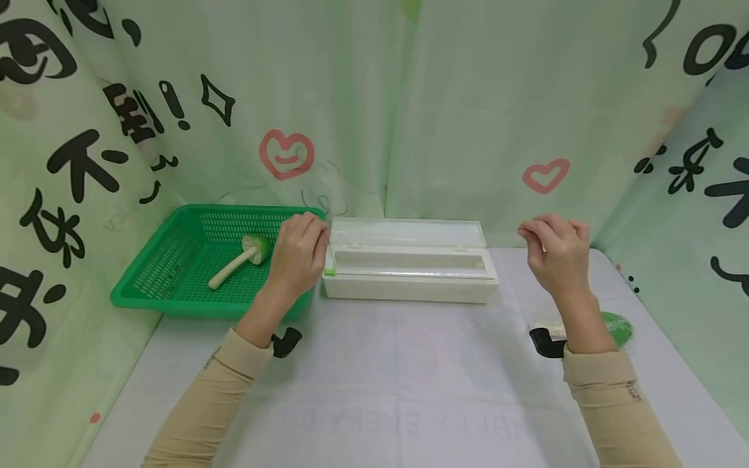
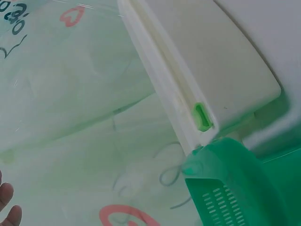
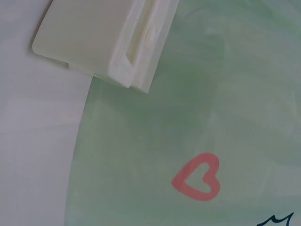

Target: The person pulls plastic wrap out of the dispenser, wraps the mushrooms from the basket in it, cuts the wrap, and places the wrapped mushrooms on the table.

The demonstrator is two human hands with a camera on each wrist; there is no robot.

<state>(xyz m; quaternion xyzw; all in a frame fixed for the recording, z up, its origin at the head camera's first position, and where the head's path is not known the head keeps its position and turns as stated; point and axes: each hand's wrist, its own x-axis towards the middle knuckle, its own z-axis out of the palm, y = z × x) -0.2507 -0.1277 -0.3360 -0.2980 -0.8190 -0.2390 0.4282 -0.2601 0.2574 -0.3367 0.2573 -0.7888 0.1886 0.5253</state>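
Note:
My left hand (image 1: 298,250) is raised above the right rim of the green basket, thumb and fingers pinched together. My right hand (image 1: 556,253) is held up right of the white cling film dispenser (image 1: 409,289), also pinching. Between them a clear sheet of cling film (image 2: 89,5) seems to stretch; only faint glints show it in the left wrist view, and its outline cannot be made out. The dispenser's lid (image 1: 409,233) stands open at the back. A green slider (image 1: 330,272) sits at its left end. The right wrist view shows the dispenser's end but no fingers.
A green basket (image 1: 193,304) at the left holds a mushroom-shaped piece (image 1: 236,265) with pale stem and green cap. Partly behind my right forearm lies a green and white piece in clear wrap (image 1: 617,328). Printed curtains (image 1: 456,130) hang round the white table (image 1: 374,370).

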